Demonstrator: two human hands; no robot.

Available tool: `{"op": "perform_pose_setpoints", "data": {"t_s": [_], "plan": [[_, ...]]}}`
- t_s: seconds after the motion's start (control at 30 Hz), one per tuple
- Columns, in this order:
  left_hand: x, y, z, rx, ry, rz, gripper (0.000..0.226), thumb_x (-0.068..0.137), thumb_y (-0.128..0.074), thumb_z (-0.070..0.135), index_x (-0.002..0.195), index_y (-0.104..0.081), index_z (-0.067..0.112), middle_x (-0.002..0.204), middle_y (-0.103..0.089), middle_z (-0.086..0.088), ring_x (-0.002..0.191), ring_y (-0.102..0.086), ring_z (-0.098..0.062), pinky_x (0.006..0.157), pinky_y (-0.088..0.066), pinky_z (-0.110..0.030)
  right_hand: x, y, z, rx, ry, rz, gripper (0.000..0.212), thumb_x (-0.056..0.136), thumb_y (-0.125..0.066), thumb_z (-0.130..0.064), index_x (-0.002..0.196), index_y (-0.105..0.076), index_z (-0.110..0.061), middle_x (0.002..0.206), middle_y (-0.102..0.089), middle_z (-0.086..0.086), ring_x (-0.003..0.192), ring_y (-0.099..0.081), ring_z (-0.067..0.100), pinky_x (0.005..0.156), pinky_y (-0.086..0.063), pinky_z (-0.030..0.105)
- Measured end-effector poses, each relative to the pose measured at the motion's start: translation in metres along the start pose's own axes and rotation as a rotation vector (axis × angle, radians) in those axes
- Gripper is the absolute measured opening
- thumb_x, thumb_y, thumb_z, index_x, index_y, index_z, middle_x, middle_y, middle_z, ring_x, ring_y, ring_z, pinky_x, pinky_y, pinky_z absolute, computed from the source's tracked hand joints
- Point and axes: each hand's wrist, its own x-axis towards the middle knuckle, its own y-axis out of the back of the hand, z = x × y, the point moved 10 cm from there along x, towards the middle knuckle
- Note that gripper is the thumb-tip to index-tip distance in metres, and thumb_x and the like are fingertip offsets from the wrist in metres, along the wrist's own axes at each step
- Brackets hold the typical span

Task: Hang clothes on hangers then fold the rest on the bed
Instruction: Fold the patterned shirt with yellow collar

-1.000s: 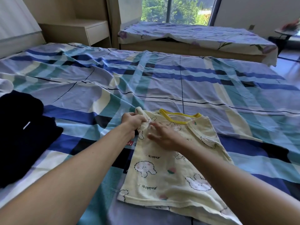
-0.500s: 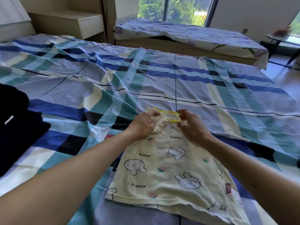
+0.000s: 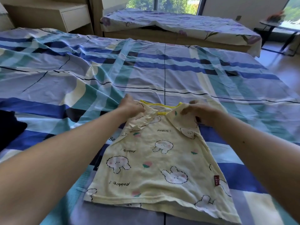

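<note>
The big bed (image 3: 162, 70) has a blue checked sheet. A yellow bunny shirt (image 3: 154, 163) lies flat by its near edge. Dark clothes (image 3: 9, 127) sit at the left edge. The left hand (image 3: 131, 106) curls its fingers round the shirt's left shoulder. The right hand (image 3: 203, 112) pinches the right shoulder.

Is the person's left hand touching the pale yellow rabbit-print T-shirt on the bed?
Touching. The head view shows the left hand gripping the folded-in sleeve of the pale yellow rabbit-print T-shirt.
</note>
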Motion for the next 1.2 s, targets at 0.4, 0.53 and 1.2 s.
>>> {"op": "perform_pose_setpoints", "data": {"t_s": [0.4, 0.53, 1.2], "plan": [[-0.058, 0.051, 0.052, -0.195, -0.386, -0.311, 0.016, 0.076, -0.075, -0.002, 0.089, -0.066, 0.002, 0.078, -0.069, -0.004, 0.071, -0.065, -0.009, 0.072, -0.054, -0.024, -0.093, 0.006, -0.075, -0.007, 0.311, -0.374, 0.022, 0.086, -0.065, 0.008, 0.097, -0.071, -0.010, 0.100, -0.075, 0.008, 0.096, -0.071, 0.023, 0.089, -0.059, 0.032], [-0.120, 0.042, 0.025, 0.144, -0.544, -0.436, 0.018, 0.080, -0.077, -0.001, 0.076, -0.063, 0.010, 0.067, -0.061, -0.008, 0.062, -0.053, -0.014, 0.063, -0.044, -0.030, -0.152, -0.013, -0.053, -0.313, 0.398, -0.519, 0.020, 0.076, -0.079, 0.000, 0.084, -0.074, -0.017, 0.080, -0.070, -0.002, 0.078, -0.064, 0.012, 0.078, -0.051, 0.029], [-0.202, 0.015, 0.004, 0.584, -0.965, -0.444, 0.034, 0.084, -0.067, 0.037, 0.066, -0.045, 0.017, 0.064, -0.048, 0.001, 0.059, -0.045, -0.013, 0.056, -0.040, -0.032, -0.223, -0.049, -0.003, -1.074, 0.648, -0.328, 0.034, 0.082, -0.068, -0.054, 0.072, -0.059, -0.023, 0.069, -0.059, -0.006, 0.067, -0.055, 0.013, 0.063, -0.043, 0.031]]}}
